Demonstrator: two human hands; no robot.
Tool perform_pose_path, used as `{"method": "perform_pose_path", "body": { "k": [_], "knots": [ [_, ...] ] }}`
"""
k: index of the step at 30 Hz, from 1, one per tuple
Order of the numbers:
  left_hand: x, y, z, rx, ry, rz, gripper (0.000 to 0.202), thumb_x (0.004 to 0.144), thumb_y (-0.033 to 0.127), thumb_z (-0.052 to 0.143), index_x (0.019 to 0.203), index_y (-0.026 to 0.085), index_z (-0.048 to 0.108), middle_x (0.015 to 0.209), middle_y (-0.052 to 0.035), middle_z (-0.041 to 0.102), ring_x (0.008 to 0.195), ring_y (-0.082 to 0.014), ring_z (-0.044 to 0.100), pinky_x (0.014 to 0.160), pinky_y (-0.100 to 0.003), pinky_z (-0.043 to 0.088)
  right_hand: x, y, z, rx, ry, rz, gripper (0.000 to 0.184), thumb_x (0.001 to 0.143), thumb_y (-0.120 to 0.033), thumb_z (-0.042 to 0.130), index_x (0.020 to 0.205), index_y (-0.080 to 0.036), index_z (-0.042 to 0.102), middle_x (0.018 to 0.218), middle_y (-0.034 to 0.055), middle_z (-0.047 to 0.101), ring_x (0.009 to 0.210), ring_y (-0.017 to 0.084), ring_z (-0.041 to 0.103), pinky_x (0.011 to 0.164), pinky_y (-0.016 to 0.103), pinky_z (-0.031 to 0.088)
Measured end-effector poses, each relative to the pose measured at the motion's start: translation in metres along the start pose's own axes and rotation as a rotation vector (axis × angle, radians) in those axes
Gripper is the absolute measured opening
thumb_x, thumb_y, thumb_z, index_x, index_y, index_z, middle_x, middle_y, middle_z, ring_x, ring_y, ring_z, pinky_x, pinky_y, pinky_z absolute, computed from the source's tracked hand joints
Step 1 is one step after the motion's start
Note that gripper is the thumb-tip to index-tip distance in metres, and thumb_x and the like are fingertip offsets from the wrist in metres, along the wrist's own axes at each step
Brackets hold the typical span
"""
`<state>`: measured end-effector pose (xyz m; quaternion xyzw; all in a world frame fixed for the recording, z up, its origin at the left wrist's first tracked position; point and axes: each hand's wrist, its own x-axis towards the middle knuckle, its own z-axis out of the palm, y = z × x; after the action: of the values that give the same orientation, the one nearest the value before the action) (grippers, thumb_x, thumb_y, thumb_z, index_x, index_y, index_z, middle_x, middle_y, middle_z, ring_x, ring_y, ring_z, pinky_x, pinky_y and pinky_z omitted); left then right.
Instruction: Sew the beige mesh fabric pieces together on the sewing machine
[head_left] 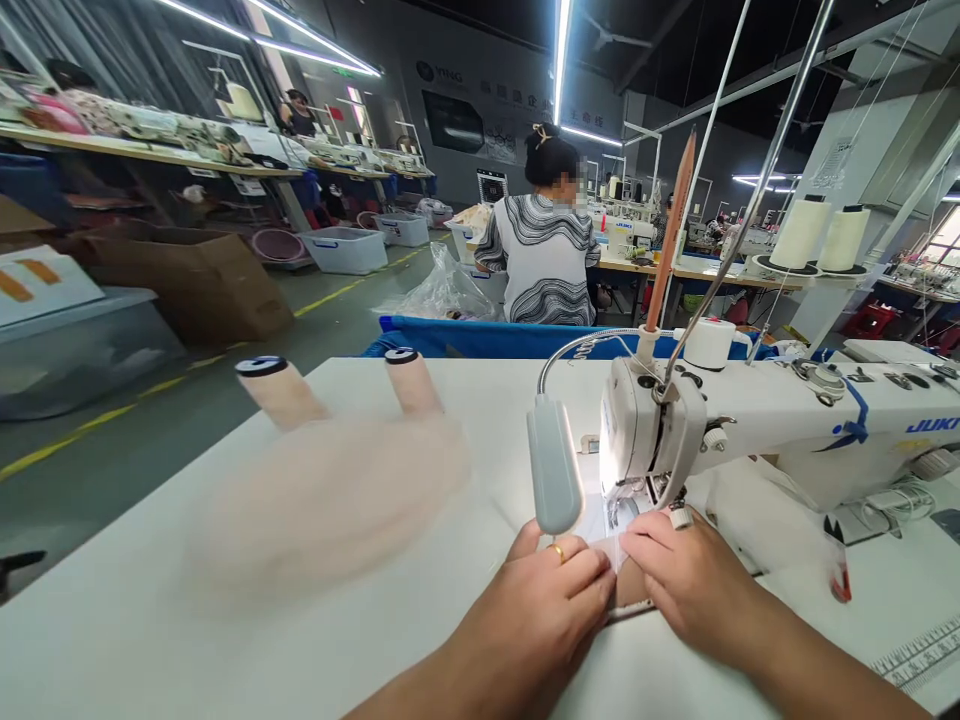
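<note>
At our sewing machine (pixel 772 405)
Our left hand (pixel 551 600) and right hand (pixel 690 575) touch pale fabric (pixel 611 550); we cannot tell whether either grips it.

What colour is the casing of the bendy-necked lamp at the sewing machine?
The lamp casing is bluish grey, seen in the head view.

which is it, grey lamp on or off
On: the grey lamp has a glowing edge, and the sewing machine end beside it is brightly lit.
</note>
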<state>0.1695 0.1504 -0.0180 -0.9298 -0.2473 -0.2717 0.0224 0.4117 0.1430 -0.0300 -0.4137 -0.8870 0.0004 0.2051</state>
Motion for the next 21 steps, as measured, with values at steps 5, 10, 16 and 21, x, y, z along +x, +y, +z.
{"method": "perform_pose_path", "body": {
  "k": [5, 10, 16, 21],
  "knots": [
    [0.005, -0.005, 0.007, 0.043, 0.029, 0.021, 0.031, 0.102, 0.007, 0.046, 0.107, 0.021, 0.073, 0.089, -0.0039, 0.076, 0.077, -0.0213, 0.069, 0.080, -0.042, 0.046, 0.005, 0.000, -0.003, -0.024, 0.012, 0.031, 0.038, 0.087, 0.002, 0.051, 0.114, -0.019, 0.069, 0.113, 0.0092, 0.075, 0.094, 0.027, 0.057, 0.082, 0.038, 0.050],
    [0.003, -0.010, 0.017, 0.045, 0.147, 0.038, 0.034, 0.103, 0.006, 0.043, 0.101, 0.021, 0.072, 0.086, -0.0039, 0.076, 0.073, -0.0207, 0.068, 0.076, -0.041, 0.045, 0.005, -0.002, -0.004, -0.035, 0.039, 0.007, 0.035, 0.085, 0.002, 0.054, 0.109, -0.020, 0.069, 0.120, 0.0078, 0.075, 0.096, 0.027, 0.056, 0.086, 0.037, 0.048],
    [0.002, -0.011, 0.013, 0.010, 0.093, -0.011, 0.036, 0.100, 0.003, 0.043, 0.097, 0.023, 0.074, 0.083, -0.0036, 0.075, 0.072, -0.0204, 0.068, 0.077, -0.039, 0.050, 0.005, -0.002, -0.003, -0.007, -0.026, 0.027, 0.029, 0.085, 0.001, 0.055, 0.099, -0.021, 0.067, 0.114, 0.0051, 0.074, 0.090, 0.024, 0.054, 0.083, 0.037, 0.047],
    [0.008, -0.014, 0.011, -0.015, 0.034, -0.035, 0.036, 0.102, 0.006, 0.042, 0.100, 0.022, 0.075, 0.090, -0.0065, 0.077, 0.077, -0.0228, 0.070, 0.077, -0.040, 0.054, 0.010, -0.002, -0.004, 0.035, -0.016, 0.081, 0.037, 0.089, -0.001, 0.054, 0.117, -0.018, 0.071, 0.122, 0.0102, 0.074, 0.104, 0.028, 0.059, 0.089, 0.041, 0.053]
  ]
}}
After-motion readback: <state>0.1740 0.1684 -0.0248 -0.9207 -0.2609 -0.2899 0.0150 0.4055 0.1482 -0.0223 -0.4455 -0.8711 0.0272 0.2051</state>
